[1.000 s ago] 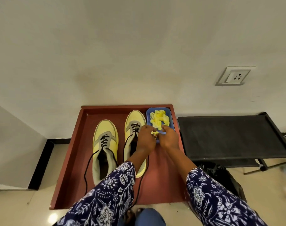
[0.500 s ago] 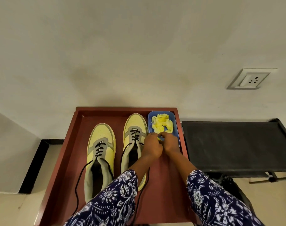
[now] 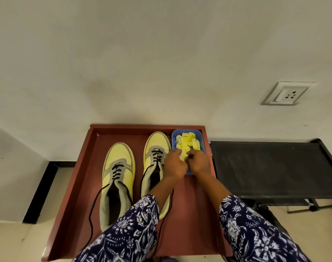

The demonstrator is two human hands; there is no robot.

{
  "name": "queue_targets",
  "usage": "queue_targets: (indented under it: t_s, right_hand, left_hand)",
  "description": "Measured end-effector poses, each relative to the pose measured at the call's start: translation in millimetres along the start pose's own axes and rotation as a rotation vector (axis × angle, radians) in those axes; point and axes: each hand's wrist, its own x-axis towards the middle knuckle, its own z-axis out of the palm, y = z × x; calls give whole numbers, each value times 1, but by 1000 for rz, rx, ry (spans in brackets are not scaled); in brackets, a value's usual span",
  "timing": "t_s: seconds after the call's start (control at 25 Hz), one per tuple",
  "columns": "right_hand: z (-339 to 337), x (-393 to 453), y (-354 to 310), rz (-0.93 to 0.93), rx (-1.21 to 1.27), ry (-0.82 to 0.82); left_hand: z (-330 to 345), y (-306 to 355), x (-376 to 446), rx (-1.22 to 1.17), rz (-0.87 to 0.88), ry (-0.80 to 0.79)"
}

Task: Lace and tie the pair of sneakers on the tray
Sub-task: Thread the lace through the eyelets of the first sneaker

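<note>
Hands meet over the near end of the blue dish [image 3: 203, 138]: my left hand [image 3: 174, 165] and right hand [image 3: 198, 163] both pinch a yellow crumpled wad [image 3: 183, 156], now lifted a touch off the pile compared with a second ago. Left of the dish, both sneakers [image 3: 118, 178] sit on the red tray [image 3: 82, 167], half-laced, black laces [image 3: 93, 210] trailing loose. Lacing looks paused, I'd guess.
</note>
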Motion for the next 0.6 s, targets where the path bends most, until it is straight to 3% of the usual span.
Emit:
queue_targets:
  t_s: [0.32,0.6]
  right_hand:
    - [-25,-31,-23,-19,180,13]
    - [-19,-89,-60,44,588,-195]
  left_hand:
    - [-27,-6,-17,-293,-39,-3]
    - [-69,-26,-53,-545,-39,24]
